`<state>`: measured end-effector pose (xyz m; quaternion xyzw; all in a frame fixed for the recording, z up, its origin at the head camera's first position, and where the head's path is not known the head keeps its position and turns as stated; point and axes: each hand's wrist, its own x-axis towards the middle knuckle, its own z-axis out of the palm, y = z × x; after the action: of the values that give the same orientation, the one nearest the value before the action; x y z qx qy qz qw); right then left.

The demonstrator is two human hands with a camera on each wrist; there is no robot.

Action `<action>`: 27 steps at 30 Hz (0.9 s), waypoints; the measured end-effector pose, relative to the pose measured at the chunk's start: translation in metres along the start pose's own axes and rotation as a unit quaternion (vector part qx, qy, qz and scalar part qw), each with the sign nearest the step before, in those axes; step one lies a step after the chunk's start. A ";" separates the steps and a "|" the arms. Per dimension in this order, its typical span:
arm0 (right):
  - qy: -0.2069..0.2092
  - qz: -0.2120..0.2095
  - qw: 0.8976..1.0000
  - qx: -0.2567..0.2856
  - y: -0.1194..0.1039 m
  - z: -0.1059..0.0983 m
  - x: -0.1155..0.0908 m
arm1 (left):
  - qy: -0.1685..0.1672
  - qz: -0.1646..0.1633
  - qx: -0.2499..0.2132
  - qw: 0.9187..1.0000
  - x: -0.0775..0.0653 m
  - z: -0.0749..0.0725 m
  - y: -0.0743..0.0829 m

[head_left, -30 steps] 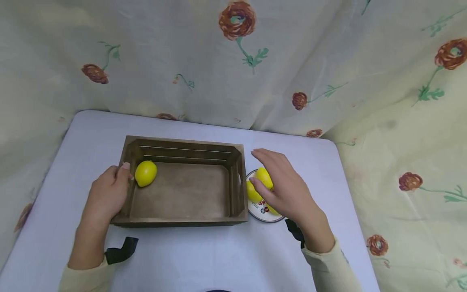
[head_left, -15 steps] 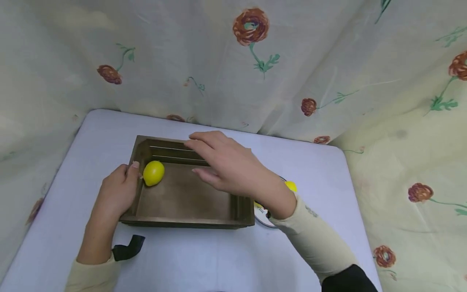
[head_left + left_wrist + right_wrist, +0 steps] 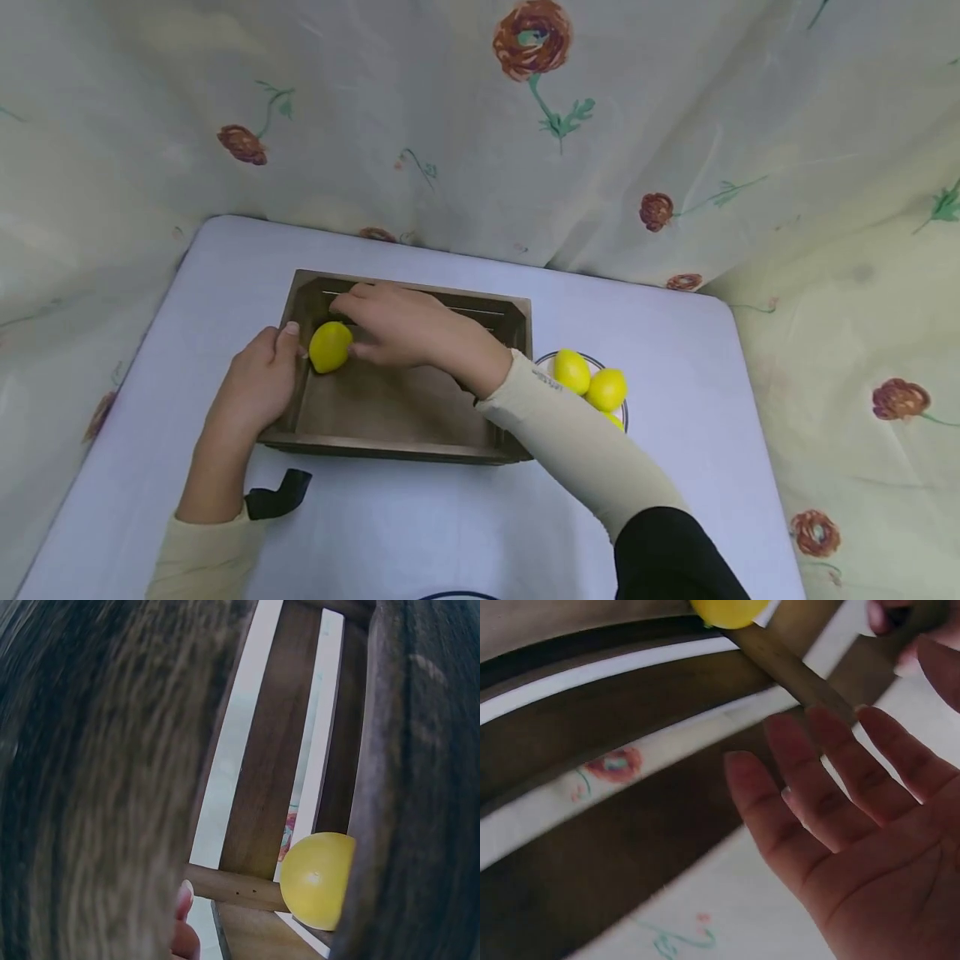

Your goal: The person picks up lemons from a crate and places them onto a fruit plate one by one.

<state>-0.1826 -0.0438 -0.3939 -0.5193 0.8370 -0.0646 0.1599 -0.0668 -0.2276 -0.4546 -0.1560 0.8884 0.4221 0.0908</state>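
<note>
A brown slatted wooden crate (image 3: pixel 420 417) stands on the table with one yellow lemon (image 3: pixel 330 347) at its left end. My left hand (image 3: pixel 258 379) grips the crate's left side, thumb over the rim; in the left wrist view a bit of that hand's fingers (image 3: pixel 184 937) shows beside a slat. Reaching across from the right, my right hand (image 3: pixel 401 325) hovers inside the crate just right of the lemon, its fingertips close to the fruit. In the right wrist view its fingers (image 3: pixel 832 795) are extended and spread, holding nothing, and the lemon (image 3: pixel 727 611) shows at the top edge.
Right of the crate is a white plate (image 3: pixel 626 410) with a dark rim, partly covered by my right sleeve. Several lemons (image 3: pixel 572 371) lie on it. White cloth covers the table (image 3: pixel 390 525), and a flowered curtain (image 3: pixel 450 108) hangs behind and at the sides.
My right hand has moved left from over the plate, across the crate, to beside the lemon. My left hand keeps its grip on the crate. The whole view has shifted slightly.
</note>
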 end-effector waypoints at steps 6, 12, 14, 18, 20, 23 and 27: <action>-0.057 0.032 0.998 0.022 0.005 0.020 0.032 | -0.010 -0.008 -0.004 1.000 0.000 -0.002 -0.003; -0.076 0.050 0.996 0.020 0.001 0.040 0.050 | -0.009 -0.017 -0.029 0.999 0.001 0.000 -0.003; -0.076 0.058 0.995 0.016 0.004 0.051 0.049 | -0.012 -0.017 -0.038 0.999 0.001 0.004 -0.002; -0.068 0.062 0.996 0.013 0.014 0.072 0.041 | -0.023 -0.016 -0.046 0.999 0.005 0.012 0.002; -0.064 0.057 0.996 0.013 0.017 0.077 0.041 | -0.022 -0.016 -0.049 0.998 0.007 0.012 0.002; -0.073 0.050 0.996 0.010 0.016 0.082 0.050 | -0.013 -0.019 -0.056 0.998 0.007 0.007 -0.002; -0.102 0.045 0.994 0.008 0.010 0.086 0.059 | -0.016 -0.028 -0.071 0.997 0.004 0.000 -0.010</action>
<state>-0.1860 -0.0873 -0.4897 -0.4835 0.8384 -0.0112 0.2514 -0.0674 -0.2348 -0.4629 -0.1797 0.8500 0.4839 0.1054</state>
